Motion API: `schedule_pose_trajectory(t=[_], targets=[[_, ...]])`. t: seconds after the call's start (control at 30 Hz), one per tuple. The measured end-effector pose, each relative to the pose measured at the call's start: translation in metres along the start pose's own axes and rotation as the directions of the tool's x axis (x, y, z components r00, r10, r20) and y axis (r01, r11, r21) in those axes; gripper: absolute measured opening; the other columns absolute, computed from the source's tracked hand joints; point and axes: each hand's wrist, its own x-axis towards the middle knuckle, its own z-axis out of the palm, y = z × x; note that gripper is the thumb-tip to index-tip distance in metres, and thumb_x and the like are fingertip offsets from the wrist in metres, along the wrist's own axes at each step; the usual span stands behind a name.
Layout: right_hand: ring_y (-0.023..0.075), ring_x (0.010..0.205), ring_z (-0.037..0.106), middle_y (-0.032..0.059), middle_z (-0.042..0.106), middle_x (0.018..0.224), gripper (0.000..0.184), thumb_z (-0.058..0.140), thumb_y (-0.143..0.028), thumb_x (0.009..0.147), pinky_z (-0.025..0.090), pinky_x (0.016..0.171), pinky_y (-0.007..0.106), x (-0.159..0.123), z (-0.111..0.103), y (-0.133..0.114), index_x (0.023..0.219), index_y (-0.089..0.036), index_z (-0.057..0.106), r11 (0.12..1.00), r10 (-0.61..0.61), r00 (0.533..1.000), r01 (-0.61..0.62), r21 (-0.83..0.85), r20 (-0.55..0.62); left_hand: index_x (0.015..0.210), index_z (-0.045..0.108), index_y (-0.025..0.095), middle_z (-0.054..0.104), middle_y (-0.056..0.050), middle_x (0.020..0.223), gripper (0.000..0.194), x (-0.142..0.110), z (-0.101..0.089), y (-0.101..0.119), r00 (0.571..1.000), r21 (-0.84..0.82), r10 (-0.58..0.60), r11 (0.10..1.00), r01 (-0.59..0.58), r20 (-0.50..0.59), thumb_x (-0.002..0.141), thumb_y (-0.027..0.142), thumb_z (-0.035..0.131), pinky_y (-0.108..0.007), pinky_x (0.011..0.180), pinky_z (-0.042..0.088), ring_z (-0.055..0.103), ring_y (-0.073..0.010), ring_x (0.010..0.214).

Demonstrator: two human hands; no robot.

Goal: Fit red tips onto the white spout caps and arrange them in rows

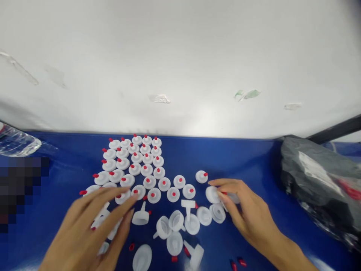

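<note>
Several white round plastic caps with red tips [134, 158] stand in rows on a blue table [239, 158]. Loose white caps without tips [175, 226] lie scattered in front of them, with small red tips [239, 262] near the front edge. My left hand [90, 229] lies flat with fingers stretched out over caps at the left of the pile. My right hand [239, 209] pinches a white cap with a red tip [232, 196] between thumb and fingers. One tipped cap [201, 176] stands apart just beyond it.
A dark plastic bag [318, 184] with contents sits at the right. A clear plastic bag [15, 143] lies at the far left edge. A white wall [180, 64] rises directly behind the table.
</note>
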Motion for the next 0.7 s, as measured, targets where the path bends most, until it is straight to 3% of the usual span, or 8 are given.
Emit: schedule_pose_trajectory(t=[0.13, 0.3, 0.37, 0.53, 0.63, 0.7], targets=[[0.0150, 0.074, 0.071, 0.0017, 0.075, 0.097, 0.011, 0.040, -0.029, 0.106, 0.050, 0.064, 0.025, 0.006, -0.012, 0.014, 0.104, -0.025, 0.051, 0.984, 0.153, 0.985, -0.158, -0.077, -0.076, 0.137, 0.055, 0.027, 0.046, -0.012, 0.148, 0.042, 0.023, -0.008, -0.021, 0.993, 0.134, -0.115, 0.984, 0.114, 0.005, 0.098, 0.042, 0.050, -0.060, 0.109, 0.038, 0.043, -0.0386, 0.137], [0.0155, 0.066, 0.067, 0.0000, 0.069, 0.081, 0.022, 0.035, -0.034, 0.107, 0.047, 0.062, 0.025, 0.022, -0.023, 0.038, 0.102, -0.024, 0.053, 0.953, 0.216, 0.975, -0.223, -0.207, -0.056, 0.155, 0.032, 0.039, 0.013, -0.005, 0.169, 0.064, 0.032, 0.000, -0.026, 0.962, 0.207, -0.192, 0.967, 0.151, 0.196, 0.095, 0.055, 0.050, -0.070, 0.109, 0.034, 0.011, -0.0470, 0.151], [0.0154, 0.066, 0.068, -0.0005, 0.069, 0.082, 0.023, 0.034, -0.034, 0.107, 0.047, 0.062, 0.025, 0.022, -0.022, 0.046, 0.103, -0.024, 0.054, 0.947, 0.208, 0.978, -0.205, -0.247, -0.013, 0.156, 0.029, 0.041, 0.011, -0.004, 0.169, 0.069, 0.033, 0.006, -0.024, 0.951, 0.209, -0.188, 0.968, 0.137, 0.245, 0.094, 0.057, 0.053, -0.070, 0.108, 0.036, 0.011, -0.0488, 0.151], [0.0187, 0.067, 0.072, 0.0000, 0.075, 0.090, 0.029, 0.036, -0.036, 0.106, 0.047, 0.060, 0.029, 0.014, -0.015, 0.058, 0.115, -0.026, 0.062, 0.903, 0.069, 0.995, -0.031, -0.428, 0.072, 0.157, 0.033, 0.038, 0.014, -0.007, 0.169, 0.078, 0.040, 0.012, -0.019, 0.965, 0.227, -0.166, 0.967, 0.118, 0.203, 0.088, 0.065, 0.057, -0.073, 0.107, 0.034, 0.016, -0.0534, 0.148], [0.0197, 0.075, 0.075, 0.0008, 0.076, 0.099, 0.035, 0.037, -0.037, 0.105, 0.050, 0.058, 0.028, 0.010, -0.015, 0.063, 0.131, -0.029, 0.059, 0.899, 0.016, 0.994, 0.033, -0.436, 0.109, 0.155, 0.037, 0.038, 0.019, -0.007, 0.168, 0.078, 0.051, 0.015, -0.016, 0.963, 0.220, -0.152, 0.970, 0.103, 0.221, 0.087, 0.070, 0.056, -0.073, 0.107, 0.033, 0.018, -0.0529, 0.147], [0.0198, 0.080, 0.076, 0.0015, 0.076, 0.108, 0.037, 0.036, -0.037, 0.105, 0.052, 0.057, 0.027, 0.007, -0.016, 0.066, 0.134, -0.029, 0.057, 0.915, 0.039, 0.994, 0.006, -0.404, 0.101, 0.153, 0.041, 0.038, 0.024, -0.006, 0.166, 0.074, 0.058, 0.019, -0.014, 0.960, 0.219, -0.131, 0.973, 0.076, 0.249, 0.088, 0.071, 0.053, -0.073, 0.108, 0.032, 0.019, -0.0515, 0.147]])
